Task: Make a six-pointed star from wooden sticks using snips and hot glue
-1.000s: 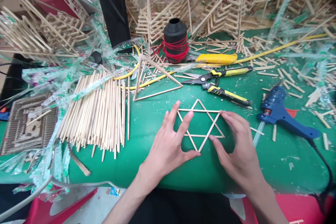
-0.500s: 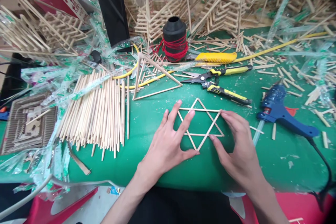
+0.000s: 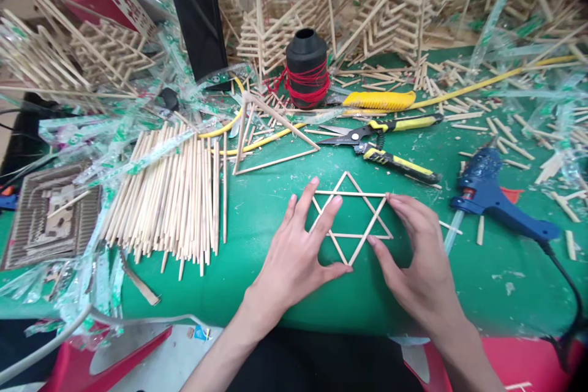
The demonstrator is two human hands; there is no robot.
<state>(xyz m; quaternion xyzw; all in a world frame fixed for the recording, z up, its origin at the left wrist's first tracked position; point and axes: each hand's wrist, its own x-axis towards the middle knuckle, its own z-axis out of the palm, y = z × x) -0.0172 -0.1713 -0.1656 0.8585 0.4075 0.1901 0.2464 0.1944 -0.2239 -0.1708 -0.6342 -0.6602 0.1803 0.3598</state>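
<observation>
Two triangles of thin wooden sticks overlap as a six-pointed star [image 3: 362, 236] flat on the green table. My left hand [image 3: 298, 245] lies over its left side with fingers spread. The left thumb touches the bottom corner, and the fingertips rest near the upper left corner. On the other side my right hand [image 3: 413, 245] has its fingertips against the upper right corner, its thumb apart from them near the lower right stick. Neither hand is wrapped round a stick. Beyond the star, a separate stick frame [image 3: 275, 163] stands partly tilted up.
Left of the hands lies a pile of wooden sticks [image 3: 169, 202]. Cutting pliers [image 3: 399, 162], a yellow-handled cutter [image 3: 379, 100] and a black spool with red thread [image 3: 307, 73] are behind. A blue glue gun [image 3: 500, 196] lies right, its cord at the edge. A phone [image 3: 195, 18] leans upright.
The downward-pointing triangle has shifted slightly, its bottom corner a little to the right. My left hand moved slightly right with it; my right hand stays nearly in place.
</observation>
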